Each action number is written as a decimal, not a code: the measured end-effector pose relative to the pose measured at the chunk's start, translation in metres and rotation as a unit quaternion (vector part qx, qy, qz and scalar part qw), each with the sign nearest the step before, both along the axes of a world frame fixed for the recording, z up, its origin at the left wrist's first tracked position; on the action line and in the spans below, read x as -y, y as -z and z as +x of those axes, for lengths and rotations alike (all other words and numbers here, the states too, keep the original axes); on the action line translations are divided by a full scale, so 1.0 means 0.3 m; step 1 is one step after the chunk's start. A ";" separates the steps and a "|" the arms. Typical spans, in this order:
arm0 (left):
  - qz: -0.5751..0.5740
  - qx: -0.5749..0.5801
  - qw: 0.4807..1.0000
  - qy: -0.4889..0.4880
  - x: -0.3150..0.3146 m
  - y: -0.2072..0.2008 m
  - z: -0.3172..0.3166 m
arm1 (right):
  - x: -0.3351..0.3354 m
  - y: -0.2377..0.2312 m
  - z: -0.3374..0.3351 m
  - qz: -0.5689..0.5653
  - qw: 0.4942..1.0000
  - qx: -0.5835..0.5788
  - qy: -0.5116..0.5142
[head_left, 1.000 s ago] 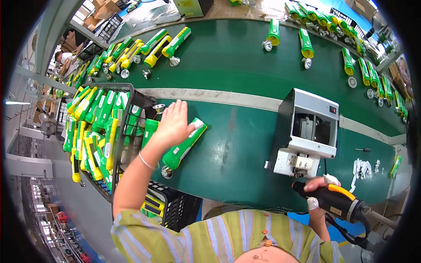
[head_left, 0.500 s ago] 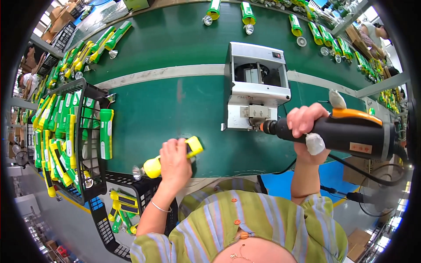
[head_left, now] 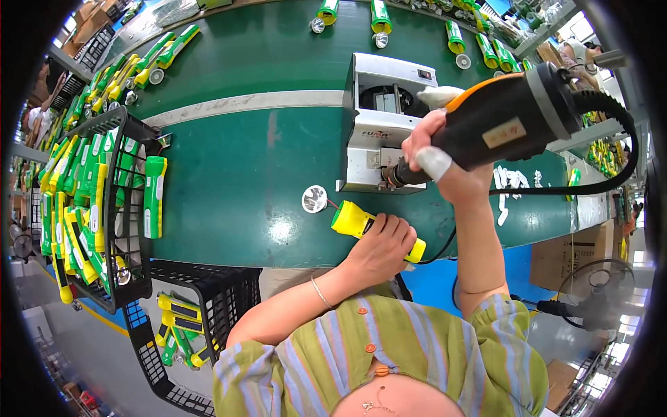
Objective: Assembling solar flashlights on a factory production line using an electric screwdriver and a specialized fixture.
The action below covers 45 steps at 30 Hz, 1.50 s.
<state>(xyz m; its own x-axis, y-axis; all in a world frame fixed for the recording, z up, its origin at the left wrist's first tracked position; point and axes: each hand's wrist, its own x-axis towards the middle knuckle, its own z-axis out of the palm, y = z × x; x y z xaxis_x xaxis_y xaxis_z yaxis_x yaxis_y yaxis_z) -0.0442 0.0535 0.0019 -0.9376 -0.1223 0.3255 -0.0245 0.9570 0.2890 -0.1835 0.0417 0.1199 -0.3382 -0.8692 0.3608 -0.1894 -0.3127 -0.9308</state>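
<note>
My left hand (head_left: 382,247) grips a yellow flashlight body (head_left: 353,221) lying on the green table (head_left: 250,181) near its front edge. A round silver reflector head (head_left: 314,199) hangs off the flashlight's front by short wires. My right hand (head_left: 434,156) holds a black and orange electric screwdriver (head_left: 514,118) above the table, its tip pointing down-left at the front of a white box-shaped machine (head_left: 379,125).
A black wire basket (head_left: 132,208) full of green and yellow flashlights stands at the left; a second basket (head_left: 208,306) sits lower by my side. More flashlights lie along the far belt (head_left: 389,17). A cardboard box (head_left: 566,254) and a fan (head_left: 590,292) stand at the right.
My left hand has carried the yellow flashlight rightward to a spot in front of the machine. My right hand has raised the screwdriver and swung it closer over the machine.
</note>
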 end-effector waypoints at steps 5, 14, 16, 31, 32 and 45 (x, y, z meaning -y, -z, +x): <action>-0.025 -0.033 0.999 -0.013 -0.004 0.017 0.007 | 0.039 -0.028 -0.044 0.142 0.957 0.047 -0.249; -0.033 -0.018 0.999 -0.020 -0.006 0.036 0.010 | -0.045 0.069 0.073 0.049 0.970 0.184 -0.150; -0.012 -0.009 1.000 -0.011 -0.004 0.036 0.010 | -0.043 0.081 0.082 0.053 0.972 0.183 -0.139; 0.060 -0.034 0.998 -0.011 -0.015 0.055 0.002 | -0.088 0.219 0.040 0.047 0.980 0.024 -0.190; 0.058 -0.047 0.997 -0.011 -0.010 0.053 0.001 | -0.084 0.212 0.045 0.048 0.980 0.024 -0.190; 0.048 -0.113 0.992 -0.031 -0.008 0.069 -0.018 | -0.080 0.118 0.099 0.065 0.990 0.019 -0.122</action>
